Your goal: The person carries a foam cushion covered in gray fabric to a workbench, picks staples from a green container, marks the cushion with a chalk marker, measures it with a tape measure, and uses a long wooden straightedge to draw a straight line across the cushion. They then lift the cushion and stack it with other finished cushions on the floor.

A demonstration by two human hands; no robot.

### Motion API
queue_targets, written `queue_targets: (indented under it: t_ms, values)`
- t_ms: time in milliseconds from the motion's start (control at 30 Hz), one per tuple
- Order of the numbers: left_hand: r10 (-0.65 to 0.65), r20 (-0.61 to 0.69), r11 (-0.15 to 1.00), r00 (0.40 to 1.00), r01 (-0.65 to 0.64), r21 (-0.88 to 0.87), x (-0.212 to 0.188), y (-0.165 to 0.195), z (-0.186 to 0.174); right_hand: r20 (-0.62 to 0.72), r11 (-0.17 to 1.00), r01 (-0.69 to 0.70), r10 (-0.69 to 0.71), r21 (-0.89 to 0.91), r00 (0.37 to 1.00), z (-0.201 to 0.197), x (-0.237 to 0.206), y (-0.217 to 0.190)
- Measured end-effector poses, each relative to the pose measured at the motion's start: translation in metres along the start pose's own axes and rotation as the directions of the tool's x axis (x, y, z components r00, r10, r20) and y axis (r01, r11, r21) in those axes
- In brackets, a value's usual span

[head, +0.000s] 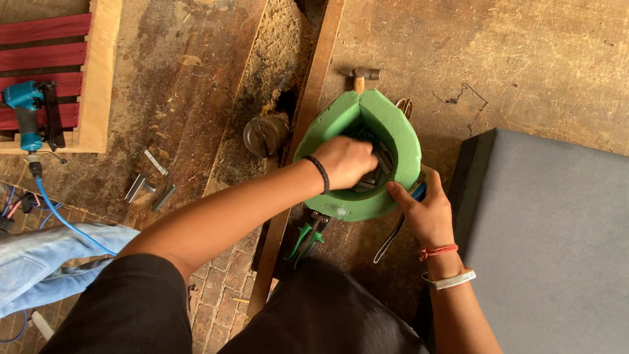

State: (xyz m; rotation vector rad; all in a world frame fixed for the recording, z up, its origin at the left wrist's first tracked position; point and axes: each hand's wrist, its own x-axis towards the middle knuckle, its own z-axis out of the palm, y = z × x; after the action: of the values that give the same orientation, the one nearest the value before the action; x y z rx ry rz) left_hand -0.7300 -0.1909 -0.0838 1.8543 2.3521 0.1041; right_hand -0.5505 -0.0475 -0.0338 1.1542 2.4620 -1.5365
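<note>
The green foam ring (393,141), curled into a cup, stands on the worn bench (524,65) directly before the seated person. The right hand (426,213) braces its near rim, fingers pressed on the foam. The left hand (347,160) is sunk inside among grey metal strips (380,172); its fingers are hidden, so I cannot tell their grip. Risk: sharp strip ends may prick the skin; an unbraced ring may spring open, spilling the strips toward the hammer (360,75) beyond.

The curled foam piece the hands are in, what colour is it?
Green foam piece, clearest in the head view.
</note>
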Motion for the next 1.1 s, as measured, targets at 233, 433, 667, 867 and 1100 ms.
queue_targets:
  t_ms: [233, 433, 667, 867, 1100]
  values:
    - [0.016, 0.352, 0.990, 0.936, -0.065, 0.128, 0.005, 0.007, 0.013, -0.010, 0.998, 0.060, -0.060, 0.024, 0.998, -0.002, -0.002, 0.003]
    - [-0.034, 0.378, 0.980, 0.925, -0.044, 0.196, 0.002, -0.010, 0.007, -0.032, 0.995, 0.094, -0.093, 0.045, 0.995, -0.001, 0.002, 0.005]
    - [0.056, 0.371, 0.981, 0.927, -0.120, 0.152, -0.003, -0.005, 0.031, -0.015, 0.997, 0.076, -0.076, 0.018, 0.997, -0.002, 0.001, 0.006]
    - [0.043, 0.449, 0.961, 0.892, -0.160, 0.226, -0.001, -0.009, 0.033, -0.008, 0.997, 0.065, -0.065, 0.037, 0.998, -0.003, 0.000, 0.006]
    - [-0.107, 0.281, 0.962, 0.954, 0.027, 0.273, 0.003, -0.005, 0.061, -0.014, 0.995, 0.095, -0.095, 0.014, 0.995, -0.003, 0.001, 0.006]
